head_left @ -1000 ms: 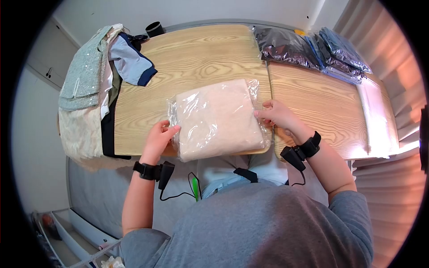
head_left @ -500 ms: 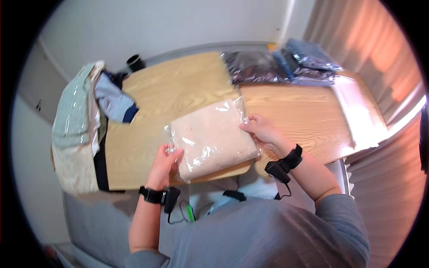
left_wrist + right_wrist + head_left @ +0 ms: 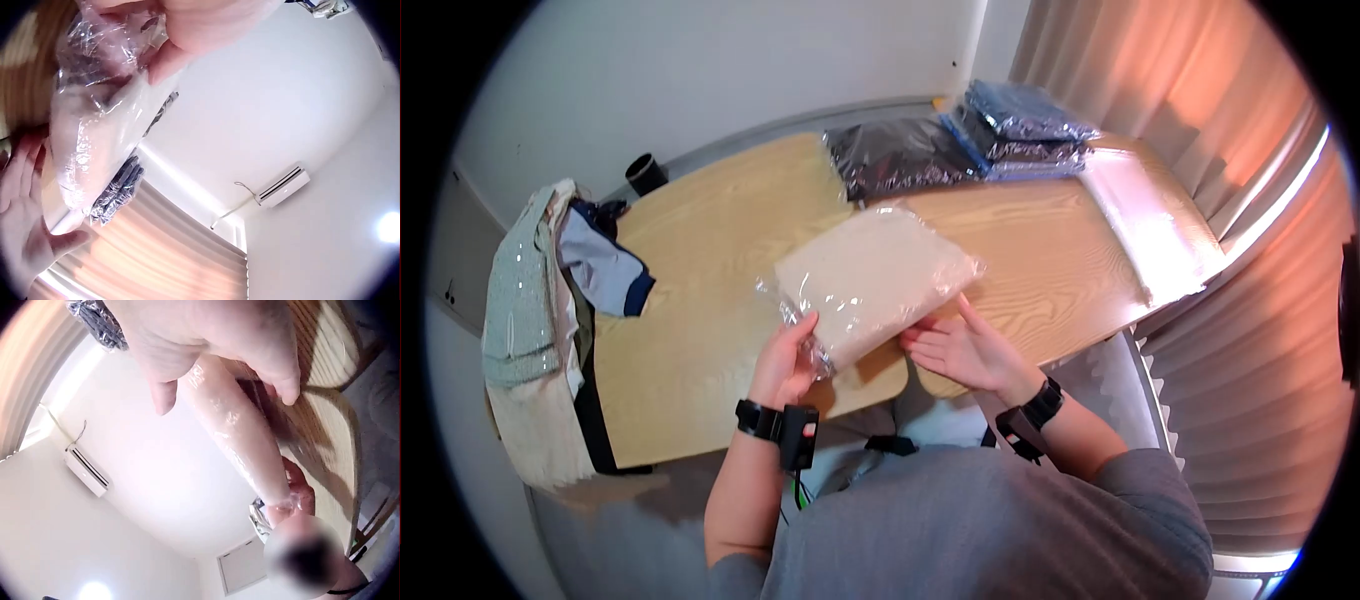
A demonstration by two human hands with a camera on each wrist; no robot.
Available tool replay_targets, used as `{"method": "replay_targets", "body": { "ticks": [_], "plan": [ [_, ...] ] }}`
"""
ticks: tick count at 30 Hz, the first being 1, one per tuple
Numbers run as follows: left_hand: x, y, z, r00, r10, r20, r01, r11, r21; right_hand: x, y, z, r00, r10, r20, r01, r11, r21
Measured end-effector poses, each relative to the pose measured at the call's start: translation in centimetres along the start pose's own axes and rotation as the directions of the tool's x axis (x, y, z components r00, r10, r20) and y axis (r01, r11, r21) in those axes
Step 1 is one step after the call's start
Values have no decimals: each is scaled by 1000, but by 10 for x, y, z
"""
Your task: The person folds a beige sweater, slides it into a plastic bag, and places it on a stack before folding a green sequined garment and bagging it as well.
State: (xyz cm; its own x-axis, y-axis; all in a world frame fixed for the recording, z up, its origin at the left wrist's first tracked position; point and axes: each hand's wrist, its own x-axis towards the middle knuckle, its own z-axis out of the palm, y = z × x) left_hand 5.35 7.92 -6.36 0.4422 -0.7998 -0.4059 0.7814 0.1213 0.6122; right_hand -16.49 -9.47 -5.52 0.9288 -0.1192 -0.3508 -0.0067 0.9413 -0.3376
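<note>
A folded cream garment in a clear plastic bag (image 3: 870, 280) is held tilted above the wooden table (image 3: 710, 370). My left hand (image 3: 785, 365) pinches its near left corner, thumb on top, with crumpled plastic bunched at the fingers, as the left wrist view shows. My right hand (image 3: 965, 350) lies palm up with fingers extended, close by the near right edge of the package; its fingertips reach toward the underside. In the right wrist view the package (image 3: 231, 431) is seen edge-on between the thumb and the other fingers.
Bagged dark clothes (image 3: 900, 155) and a stack of bagged blue garments (image 3: 1020, 115) lie at the back right. Clear plastic bags (image 3: 1145, 230) rest at the right edge. Loose clothes, including a sequined one (image 3: 525, 300), drape over the left end. A black cup (image 3: 645, 174) stands behind.
My right hand has let go of the package's right side and turned palm up under its near edge. The package has tilted and turned, still in my left hand. The head view has swung right.
</note>
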Motion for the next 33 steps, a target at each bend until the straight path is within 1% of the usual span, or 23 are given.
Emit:
{"method": "replay_targets", "body": {
  "ticks": [1,2,3,4,6,7,8,9,11,12,14,15,17,18,20,21,22,24,26,28,31,32,33],
  "plan": [
    [-2,0,0,1000,-7,-23,7,1000,-6,7,4,6,998,-54,22,55,998,-32],
    [-4,1,2,1000,8,-7,-8,998,61,15,6,11,992,-112,49,115,991,-64],
    [-8,1,3,1000,25,16,-27,991,130,21,6,14,989,-146,40,146,989,-11],
    [-13,0,3,1000,27,8,-28,991,132,27,7,19,989,-139,42,140,990,-7],
    [-20,-1,3,996,92,-5,-90,977,192,37,9,29,975,-213,-64,212,977,-31],
    [-23,0,3,996,91,-1,-89,983,160,41,11,32,975,-214,-57,212,977,-32],
    [-29,2,4,995,97,7,-97,982,164,44,13,34,976,-196,-99,192,980,-47],
    [-36,5,6,994,106,-25,-99,974,204,46,13,36,972,-188,-142,181,981,-63],
    [-37,3,2,989,134,-54,-115,957,265,43,12,46,969,-206,-136,194,977,-92],
    [-38,3,3,991,136,-15,-127,955,267,39,8,52,970,-200,-142,185,976,-114],
    [-45,3,23,976,210,47,-216,942,255,29,-3,61,962,-227,-153,208,969,-134],
    [-49,4,32,975,209,78,-223,939,261,24,-10,66,961,-218,-171,194,970,-146],
    [-54,6,41,961,204,189,-250,931,265,8,-30,75,952,-274,-139,251,954,-163],
    [-52,4,35,957,202,210,-255,929,269,-1,-42,79,947,-300,-111,278,944,-177],
    [-45,2,19,965,163,207,-242,859,450,-23,-70,88,931,-356,-77,333,918,-213],
    [-47,3,25,983,143,115,-183,814,552,-33,-87,92,903,-427,-38,409,883,-229],
    [-42,-1,17,986,152,65,-161,788,595,-42,-104,96,870,-493,3,479,844,-242],
    [-38,-8,4,984,178,19,-147,746,650,-60,-145,110,815,-580,19,563,782,-267],
    [-35,-11,-3,985,173,-17,-125,777,616,-63,-194,114,706,-706,48,679,657,-327],
    [-34,-13,-6,984,167,-55,-104,807,581,-56,-247,112,640,-762,104,742,576,-342],
    [-33,-14,-8,975,202,-93,-121,833,540,-30,-327,95,597,-797,86,782,554,-287],
    [-34,-15,-4,974,207,-94,-125,834,538,-20,-347,87,599,-795,92,781,555,-288],
    [-37,-14,-1,968,228,-109,-136,833,536,-8,-365,78,582,-812,46,795,557,-241]
  ]
}}
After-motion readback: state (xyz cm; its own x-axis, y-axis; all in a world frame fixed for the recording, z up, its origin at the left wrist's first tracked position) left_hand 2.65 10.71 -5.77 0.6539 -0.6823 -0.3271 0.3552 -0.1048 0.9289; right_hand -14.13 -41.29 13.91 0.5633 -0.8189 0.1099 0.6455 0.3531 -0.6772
